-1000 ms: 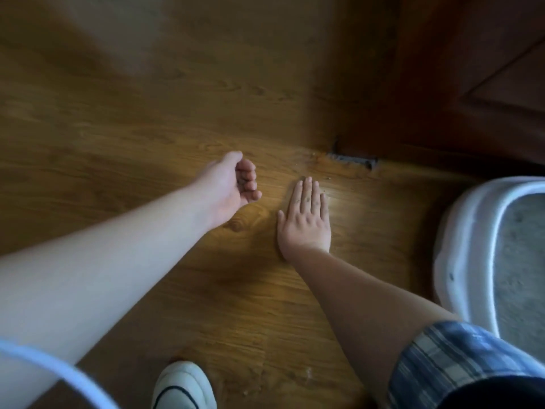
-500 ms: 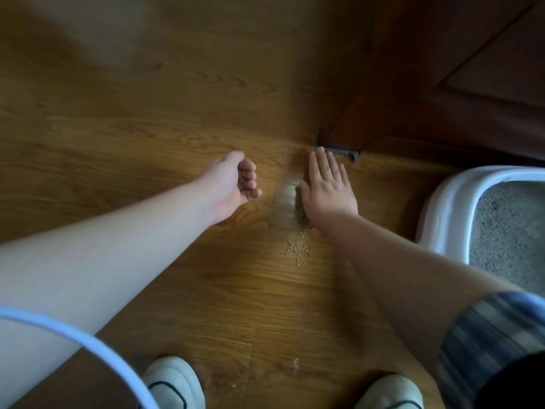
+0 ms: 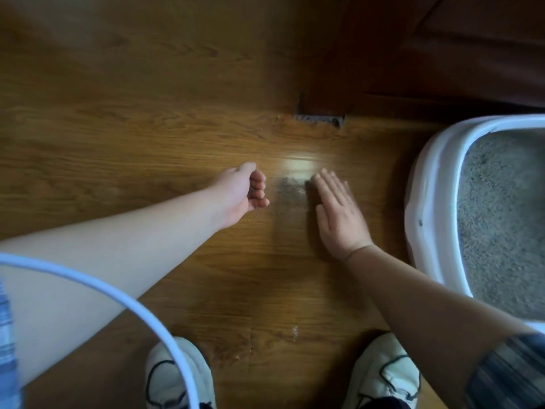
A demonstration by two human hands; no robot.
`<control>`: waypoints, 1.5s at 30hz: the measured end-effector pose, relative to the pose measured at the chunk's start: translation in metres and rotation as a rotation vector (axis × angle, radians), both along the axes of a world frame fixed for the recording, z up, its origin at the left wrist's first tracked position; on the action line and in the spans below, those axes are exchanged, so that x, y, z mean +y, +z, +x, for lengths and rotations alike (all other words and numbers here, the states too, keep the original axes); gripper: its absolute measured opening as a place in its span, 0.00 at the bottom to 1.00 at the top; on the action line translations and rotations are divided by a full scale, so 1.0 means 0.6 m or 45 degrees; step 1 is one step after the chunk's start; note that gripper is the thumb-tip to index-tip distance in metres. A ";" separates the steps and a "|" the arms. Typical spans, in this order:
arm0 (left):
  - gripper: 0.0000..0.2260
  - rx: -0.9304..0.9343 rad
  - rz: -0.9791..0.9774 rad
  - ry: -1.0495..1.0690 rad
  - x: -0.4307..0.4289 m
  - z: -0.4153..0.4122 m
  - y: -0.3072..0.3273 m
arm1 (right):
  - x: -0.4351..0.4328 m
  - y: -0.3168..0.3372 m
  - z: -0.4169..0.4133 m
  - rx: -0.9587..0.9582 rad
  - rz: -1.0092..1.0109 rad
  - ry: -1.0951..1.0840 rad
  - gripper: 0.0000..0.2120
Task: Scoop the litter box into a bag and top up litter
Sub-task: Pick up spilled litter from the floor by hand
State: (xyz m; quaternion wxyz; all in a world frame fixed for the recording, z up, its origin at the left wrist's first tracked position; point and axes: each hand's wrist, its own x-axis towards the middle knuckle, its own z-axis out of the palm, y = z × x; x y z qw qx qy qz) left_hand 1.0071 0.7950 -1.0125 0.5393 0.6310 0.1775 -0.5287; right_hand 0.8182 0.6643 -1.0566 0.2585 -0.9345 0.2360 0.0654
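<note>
The left hand (image 3: 247, 190) is curled like a cup, low by the floor (image 3: 147, 128). The right hand (image 3: 339, 214) is flat, holding nothing. Spilled litter (image 3: 290, 188) lies between them. The box (image 3: 421, 187) sits near, on the right.

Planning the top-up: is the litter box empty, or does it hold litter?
Not empty: grey litter covers the visible floor of the litter box. How deep it lies, cannot tell.
</note>
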 end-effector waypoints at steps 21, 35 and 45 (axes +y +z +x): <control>0.16 -0.029 0.013 -0.004 0.041 -0.007 -0.033 | 0.073 -0.038 0.028 0.300 -0.193 -0.144 0.31; 0.16 -0.083 0.012 -0.048 0.084 -0.014 -0.035 | 0.012 -0.041 -0.046 0.340 -0.271 -0.640 0.31; 0.16 -0.045 -0.054 -0.018 0.085 0.010 -0.017 | -0.027 -0.050 0.069 0.410 -0.353 -0.276 0.32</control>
